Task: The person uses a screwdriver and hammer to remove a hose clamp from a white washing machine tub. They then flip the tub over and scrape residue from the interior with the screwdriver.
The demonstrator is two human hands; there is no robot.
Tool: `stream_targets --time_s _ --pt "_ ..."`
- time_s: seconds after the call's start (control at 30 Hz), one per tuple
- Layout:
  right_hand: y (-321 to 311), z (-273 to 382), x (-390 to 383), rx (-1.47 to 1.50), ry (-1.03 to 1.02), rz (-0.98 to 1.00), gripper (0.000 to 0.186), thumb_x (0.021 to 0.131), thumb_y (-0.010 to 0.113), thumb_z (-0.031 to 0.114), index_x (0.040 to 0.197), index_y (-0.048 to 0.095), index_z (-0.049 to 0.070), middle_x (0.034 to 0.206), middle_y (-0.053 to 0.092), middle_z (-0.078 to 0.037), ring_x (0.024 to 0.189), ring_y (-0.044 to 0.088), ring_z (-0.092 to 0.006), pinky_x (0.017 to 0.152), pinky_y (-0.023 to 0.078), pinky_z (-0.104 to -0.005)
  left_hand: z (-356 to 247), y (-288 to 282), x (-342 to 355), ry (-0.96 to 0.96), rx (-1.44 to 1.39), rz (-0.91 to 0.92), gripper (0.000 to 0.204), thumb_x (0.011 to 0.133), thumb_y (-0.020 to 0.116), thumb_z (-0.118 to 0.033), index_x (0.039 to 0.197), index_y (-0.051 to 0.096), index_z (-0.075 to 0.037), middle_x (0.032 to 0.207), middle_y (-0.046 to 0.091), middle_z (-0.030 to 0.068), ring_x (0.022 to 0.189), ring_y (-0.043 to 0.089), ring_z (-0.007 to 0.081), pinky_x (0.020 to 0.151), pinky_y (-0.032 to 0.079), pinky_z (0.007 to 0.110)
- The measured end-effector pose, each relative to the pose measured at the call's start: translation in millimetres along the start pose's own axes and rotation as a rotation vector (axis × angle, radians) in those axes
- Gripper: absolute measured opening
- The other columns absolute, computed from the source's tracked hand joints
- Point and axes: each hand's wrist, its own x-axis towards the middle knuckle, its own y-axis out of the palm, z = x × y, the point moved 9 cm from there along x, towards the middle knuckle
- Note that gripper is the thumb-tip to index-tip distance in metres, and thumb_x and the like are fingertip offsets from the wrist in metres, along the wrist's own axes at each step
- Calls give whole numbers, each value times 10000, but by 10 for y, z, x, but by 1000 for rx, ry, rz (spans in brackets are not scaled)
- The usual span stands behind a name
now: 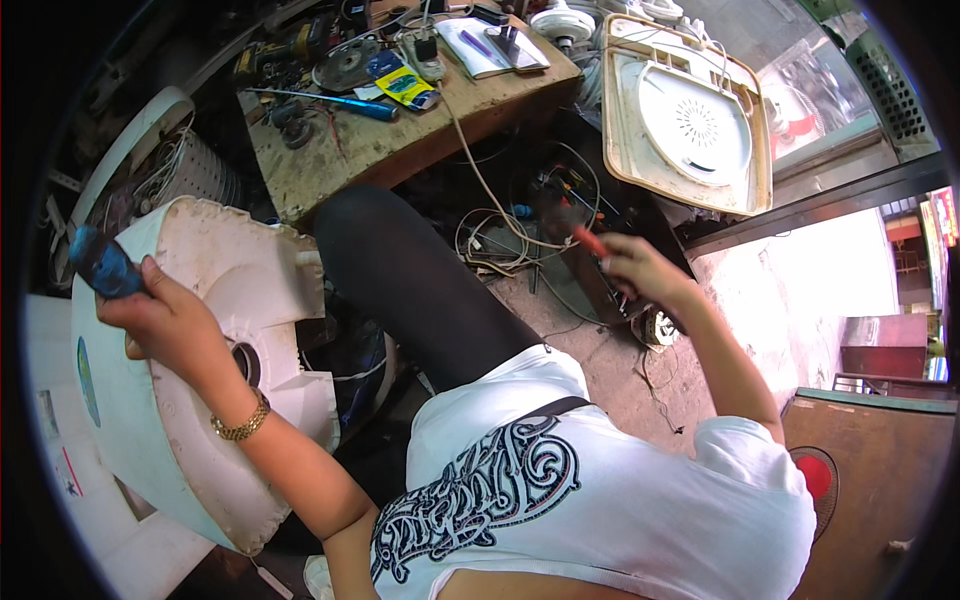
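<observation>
At the left, my left hand (165,315) is closed around a thick blue-and-black cylindrical object (105,262), whose kind I cannot make out. That hand is over a large white plastic housing (230,250) with dirty edges and a round dark opening. To the right, my right hand (645,270) grips a red-handled tool (590,241). The tool's far end is blurred and dark, so its kind does not show. It is above an open dark box (570,200) of tools and parts, near a loose pale cable (490,195).
A worn wooden table (370,150) ahead bears a blue-handled screwdriver (375,107), a yellow-and-blue packet (403,82) and a notebook (490,48). A dirty white plastic panel (620,120) stands at the far right. My bent knee (370,230) lies between the hands. Wires trail across the floor.
</observation>
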Motion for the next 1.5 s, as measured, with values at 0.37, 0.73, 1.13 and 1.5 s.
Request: stream_targets --time_s 0.37,0.73,1.13,1.5 --pt "-479 -2455 -362 -229 226 -466 432 835 615 141 1250 619 20 1049 694 -236 1016 679 -347 884 513 -401 133 -80 48 -74 14 -16 406 987 583 -321 1149 403 4 1026 648 146 989 656 372 994 373 535" --pt "-1755 -1823 612 -609 -10 -743 383 871 610 133 1236 627 19 1074 658 -293 1053 625 -453 897 495 -466 25 -137 43 -50 49 -43 390 968 616 -262 1127 409 28 1016 665 208 996 672 421 901 489 510" --pt "-1455 -1815 654 -596 117 -976 276 952 525 151 1196 599 46 942 676 -288 949 643 -476 811 504 -542 -39 -185 14 -67 12 -50 401 976 613 -232 1160 392 48 1055 665 250 991 684 412 834 559 472" --pt "-1037 -2269 884 -368 -10 -770 307 958 506 135 1218 621 18 779 668 -238 715 700 -348 694 527 -435 -73 -81 0 -26 8 -17 451 977 615 -278 1173 393 62 1044 663 258 991 685 407 835 556 472"
